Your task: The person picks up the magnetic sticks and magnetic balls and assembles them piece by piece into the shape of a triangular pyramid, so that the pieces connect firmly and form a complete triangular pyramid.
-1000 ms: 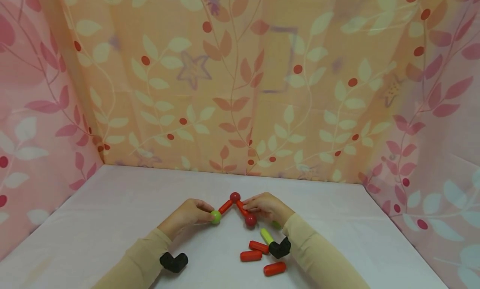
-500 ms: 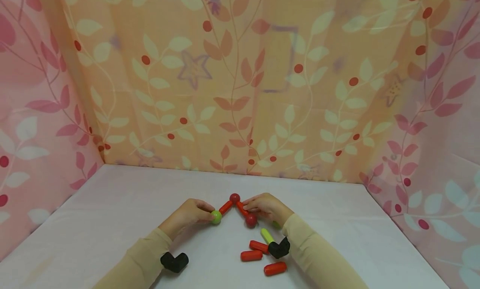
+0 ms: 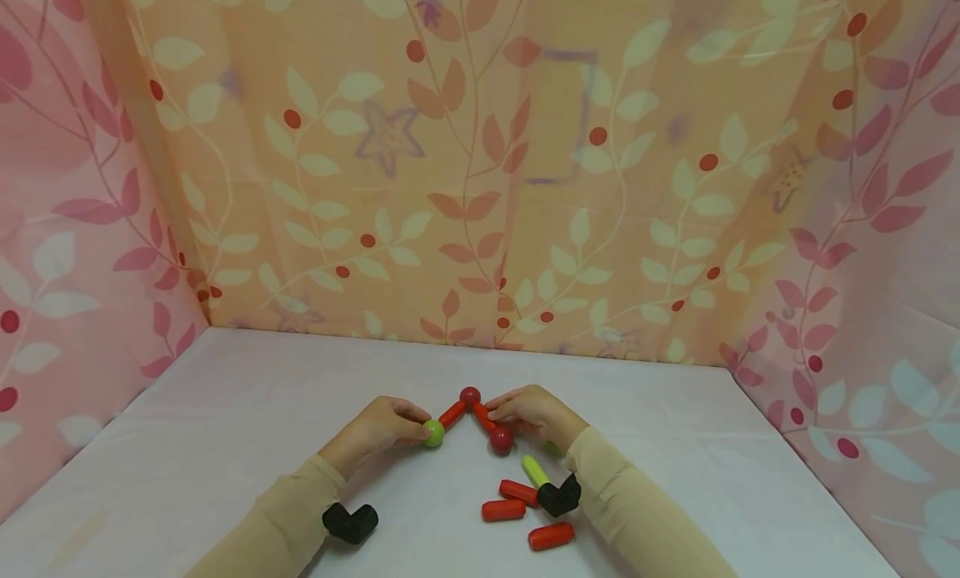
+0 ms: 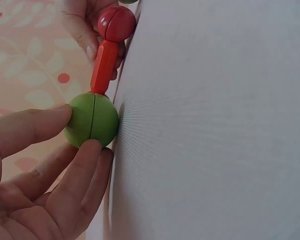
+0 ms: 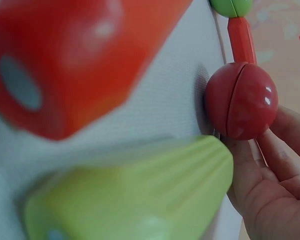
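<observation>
1. Chain of balls and rods on the surface point(image 3: 225, 411), shaped like an inverted V: green ball point(image 3: 432, 433) at near-left end, top red ball point(image 3: 470, 395) at apex farthest from the person, lower red ball point(image 3: 501, 440) at near-right end.
2. Left red rod point(image 3: 452, 414): long axis runs diagonally from green ball up-right to the apex ball. Right red rod point(image 3: 483, 417): long axis runs from apex down-right to lower red ball.
3. Left hand point(image 3: 375, 432): grip clamped on green ball, thumb and fingertips pinching it; left wrist view confirms, ball touching the surface.
4. Right hand point(image 3: 534, 413): fingers curled round the right red rod by the lower red ball; right wrist view shows the ball against the palm side.
5. Loose pieces just near of the chain: three red rods point(image 3: 519, 493) point(image 3: 502, 510) point(image 3: 551, 535), one green rod point(image 3: 534, 471), lying flat at differing angles.
6. Black wrist-worn cameras point(image 3: 349, 523) point(image 3: 558, 496) under both beige sleeves.
7. Surface white, cloth-like texture. Backdrop point(image 3: 480, 161) of orange and pink fabric with leaf and berry print on three sides.
</observation>
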`<state>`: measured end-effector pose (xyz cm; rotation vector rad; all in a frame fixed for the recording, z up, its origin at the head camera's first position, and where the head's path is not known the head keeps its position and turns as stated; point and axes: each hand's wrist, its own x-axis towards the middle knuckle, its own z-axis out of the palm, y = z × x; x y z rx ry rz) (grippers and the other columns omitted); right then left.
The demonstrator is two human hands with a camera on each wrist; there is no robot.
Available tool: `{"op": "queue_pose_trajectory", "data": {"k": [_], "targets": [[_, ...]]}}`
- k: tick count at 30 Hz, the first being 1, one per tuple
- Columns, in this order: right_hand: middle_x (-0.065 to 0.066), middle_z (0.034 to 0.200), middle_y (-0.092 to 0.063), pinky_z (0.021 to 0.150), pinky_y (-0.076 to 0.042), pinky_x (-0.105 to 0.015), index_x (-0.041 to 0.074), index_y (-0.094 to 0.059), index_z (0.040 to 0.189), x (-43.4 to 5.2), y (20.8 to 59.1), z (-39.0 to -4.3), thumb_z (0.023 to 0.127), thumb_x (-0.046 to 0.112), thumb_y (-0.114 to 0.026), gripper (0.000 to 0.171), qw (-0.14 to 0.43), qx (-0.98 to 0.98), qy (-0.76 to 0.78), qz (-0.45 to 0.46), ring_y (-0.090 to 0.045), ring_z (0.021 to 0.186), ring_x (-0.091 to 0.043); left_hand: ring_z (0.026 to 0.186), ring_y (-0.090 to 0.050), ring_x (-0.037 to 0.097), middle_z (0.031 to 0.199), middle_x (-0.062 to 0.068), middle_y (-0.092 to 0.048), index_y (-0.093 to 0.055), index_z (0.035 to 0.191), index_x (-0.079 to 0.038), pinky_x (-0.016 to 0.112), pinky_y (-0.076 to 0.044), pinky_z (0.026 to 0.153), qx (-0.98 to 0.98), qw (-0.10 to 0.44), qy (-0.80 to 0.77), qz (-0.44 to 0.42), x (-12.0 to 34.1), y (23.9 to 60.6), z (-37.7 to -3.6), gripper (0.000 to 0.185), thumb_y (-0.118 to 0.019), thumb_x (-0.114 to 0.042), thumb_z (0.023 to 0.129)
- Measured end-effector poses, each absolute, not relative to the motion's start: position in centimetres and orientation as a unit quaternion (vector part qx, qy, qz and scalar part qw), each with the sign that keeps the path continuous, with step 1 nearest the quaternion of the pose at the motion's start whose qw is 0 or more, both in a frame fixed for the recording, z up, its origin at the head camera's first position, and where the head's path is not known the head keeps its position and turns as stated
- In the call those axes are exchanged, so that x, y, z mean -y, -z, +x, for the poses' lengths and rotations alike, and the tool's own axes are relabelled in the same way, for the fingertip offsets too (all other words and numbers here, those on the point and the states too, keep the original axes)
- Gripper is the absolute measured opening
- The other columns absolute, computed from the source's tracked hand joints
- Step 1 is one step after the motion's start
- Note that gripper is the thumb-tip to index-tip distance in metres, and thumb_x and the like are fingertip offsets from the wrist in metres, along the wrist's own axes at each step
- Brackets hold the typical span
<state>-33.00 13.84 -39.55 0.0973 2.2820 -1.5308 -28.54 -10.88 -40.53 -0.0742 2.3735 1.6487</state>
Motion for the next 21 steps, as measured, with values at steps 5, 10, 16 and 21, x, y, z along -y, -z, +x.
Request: {"op": "queue_pose_trajectory", "data": {"k": [5,10,16,21], "targets": [[-0.010,0.110,-0.072,0.074,-0.055,-0.021,0.003,-0.076,0.110,-13.9,39.7,-33.2,0.086,0.006,-0.073,0.024,0.195,-0.811,0.551,0.036,-0.063,0.088,-0.018,0.089,-0.066,0.017,0.105,0.011,-0.071,-0.073,0.104,0.000,0.029,-0.058,0.081,-0.816,0.119,-0.565,-0.021,10.9,40.6,-28.5,0.025,-0.079,-0.005,0.081],[-0.010,0.109,-0.073,0.079,-0.057,-0.025,0.001,-0.075,0.110,-13.9,39.7,-33.1,0.086,0.005,-0.073,0.024,0.194,-0.807,0.557,0.035,-0.064,0.087,-0.018,0.090,-0.065,0.018,0.105,0.011,-0.071,-0.073,0.104,0.000,0.031,-0.058,0.082,-0.819,0.117,-0.561,-0.016,10.9,40.6,-28.5,0.025,-0.079,-0.006,0.081],[-0.011,0.108,-0.075,0.089,-0.058,-0.034,0.000,-0.072,0.115,-14.5,38.8,-32.4,0.089,0.009,-0.072,0.028,0.179,-0.802,0.569,0.028,-0.071,0.089,-0.017,0.090,-0.065,0.018,0.106,0.011,-0.071,-0.073,0.104,0.000,0.031,-0.058,0.082,-0.819,0.120,-0.560,-0.018,10.9,40.5,-28.5,0.025,-0.079,-0.007,0.081],[-0.015,0.111,-0.074,0.092,-0.057,-0.037,-0.002,-0.069,0.121,-15.7,37.5,-31.2,0.092,0.014,-0.070,0.033,0.157,-0.802,0.577,0.011,-0.073,0.095,-0.021,0.092,-0.065,0.018,0.106,0.011,-0.071,-0.073,0.105,-0.001,0.033,-0.058,0.084,-0.828,0.108,-0.550,-0.019,11.0,40.1,-28.3,0.026,-0.080,-0.009,0.081]]}}
